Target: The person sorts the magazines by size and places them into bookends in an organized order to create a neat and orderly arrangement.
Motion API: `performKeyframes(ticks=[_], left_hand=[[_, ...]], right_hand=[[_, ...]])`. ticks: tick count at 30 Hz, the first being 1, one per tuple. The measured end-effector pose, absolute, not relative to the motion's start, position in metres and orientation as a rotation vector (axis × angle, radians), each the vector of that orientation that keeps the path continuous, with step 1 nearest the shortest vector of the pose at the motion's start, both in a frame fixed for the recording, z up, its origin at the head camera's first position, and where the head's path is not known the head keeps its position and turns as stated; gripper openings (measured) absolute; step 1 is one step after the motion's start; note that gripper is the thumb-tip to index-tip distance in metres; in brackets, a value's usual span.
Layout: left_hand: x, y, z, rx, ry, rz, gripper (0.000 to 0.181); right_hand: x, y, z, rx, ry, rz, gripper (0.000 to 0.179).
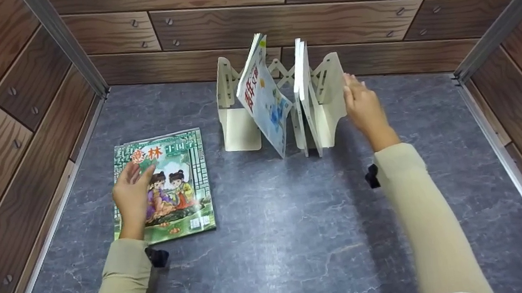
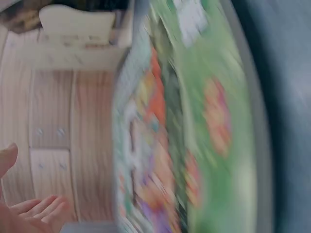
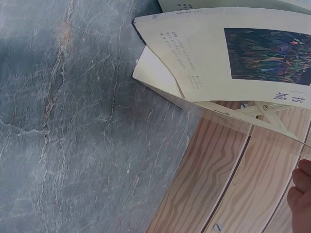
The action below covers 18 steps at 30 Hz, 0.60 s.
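Over the left edge of a green magazine, whose cover shows two cartoon children, hovers my left hand, fingers and thumb apart. The left wrist view shows the magazine blurred, with the fingers off to one side. A cream expandable book stand stands near the back wall. Inside it, a blue-white magazine leans left, and a few thin white books stand nearly upright farther right. My right hand is at the outer side of the stand's right end panel, its fingers extended; contact is hard to tell.
Wood-patterned walls enclose the grey marbled surface at the back and both sides. Metal strips run along the side edges. In the right wrist view, a book with a dark picture faces the right end of the stand.
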State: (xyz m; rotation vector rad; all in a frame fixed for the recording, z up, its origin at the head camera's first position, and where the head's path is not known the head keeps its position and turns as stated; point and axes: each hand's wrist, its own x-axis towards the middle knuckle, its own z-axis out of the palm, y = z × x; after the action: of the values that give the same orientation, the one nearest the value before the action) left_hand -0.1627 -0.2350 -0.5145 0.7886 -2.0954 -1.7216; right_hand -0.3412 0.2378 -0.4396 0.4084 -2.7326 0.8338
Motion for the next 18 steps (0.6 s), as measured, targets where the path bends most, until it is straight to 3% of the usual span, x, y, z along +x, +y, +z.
performKeyframes(ticks=[18], left_hand=[[-0.138, -0.274, -0.548, 1.022, -2.23, -1.626, 0.076]], right_hand=[[-0.34, 0.238, -0.441, 0.397, -2.718, 0.847, 0.046]])
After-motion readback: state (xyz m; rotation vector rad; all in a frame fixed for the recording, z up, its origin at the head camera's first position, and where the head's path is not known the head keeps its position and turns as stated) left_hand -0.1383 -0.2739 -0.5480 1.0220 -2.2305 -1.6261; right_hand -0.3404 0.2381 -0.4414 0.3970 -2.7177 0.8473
